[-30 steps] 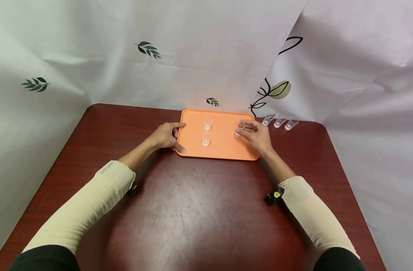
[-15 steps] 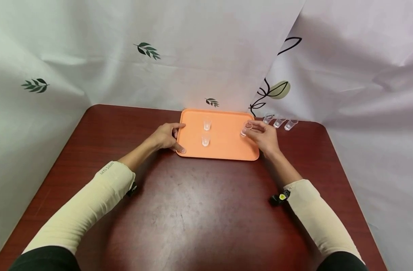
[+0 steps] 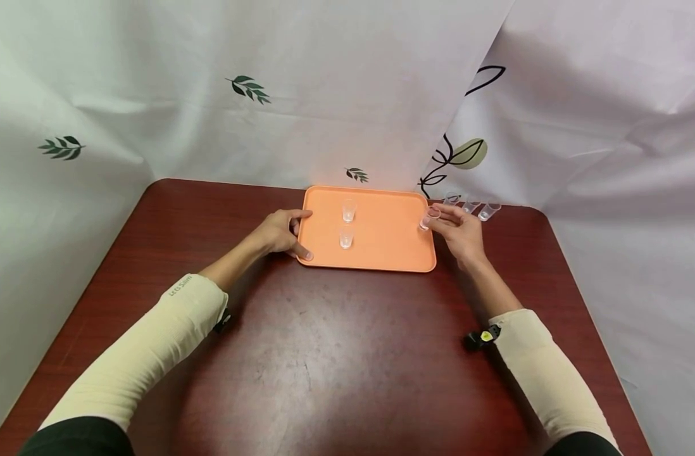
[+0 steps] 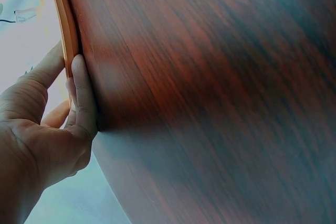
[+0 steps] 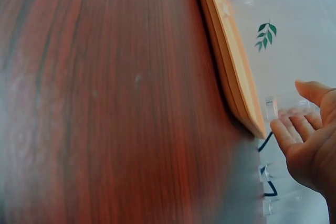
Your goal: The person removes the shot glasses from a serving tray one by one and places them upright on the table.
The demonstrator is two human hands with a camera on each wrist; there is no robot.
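Note:
In the head view, an orange tray (image 3: 381,250) lies at the back of the table. My left hand (image 3: 279,231) grips its left end, thumb over the rim; the left wrist view has the fingers of that hand (image 4: 52,135) against the tray's edge. Two small clear plastic cups stand on the tray's left half, a rear cup (image 3: 348,211) and a front cup (image 3: 346,239). Between thumb and fingertips, my right hand (image 3: 463,237) pinches another clear cup (image 3: 424,223) at the tray's right edge.
Behind the right hand, three more clear cups (image 3: 488,211) stand in a row at the table's back edge, partly hidden by it. A white leaf-print curtain (image 3: 302,133) hangs close behind the reddish-brown table (image 3: 325,342).
My right hand has moved right with the cup, from over the tray's right half to its right edge. My left hand and the two standing cups have stayed put.

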